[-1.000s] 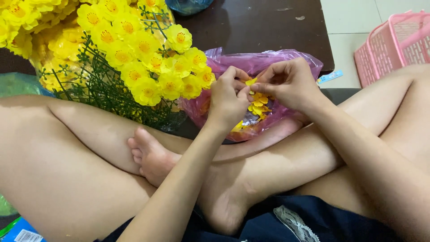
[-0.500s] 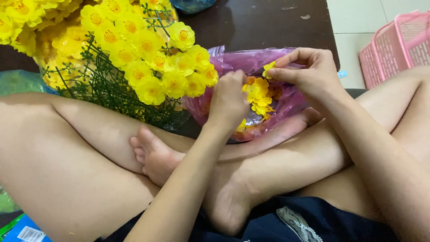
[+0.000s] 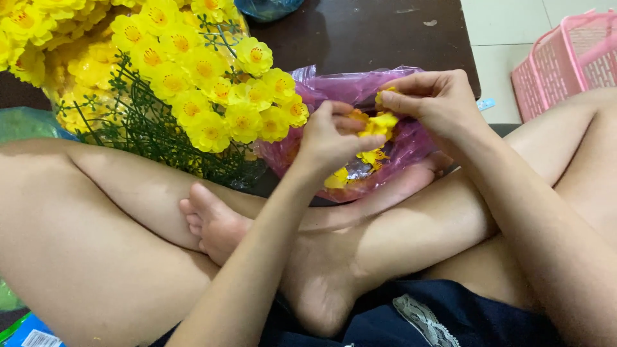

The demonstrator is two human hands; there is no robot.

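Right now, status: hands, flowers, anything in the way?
Both hands pinch yellow petals over pink bag. Flower bunch close left, not blocking.

flower bunch point(image 3: 193, 83) crowding left, basket point(image 3: 569, 61) right, tabletop point(image 3: 360, 35) seemingly open

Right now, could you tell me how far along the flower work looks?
Done: a large bunch of finished yellow flowers on green stems lies beside the person's knee. In hand: the left hand and right hand both pinch loose yellow petals between them, above the pink plastic bag. Left: more loose yellow blooms sit inside that bag, so a fair amount seems to remain.
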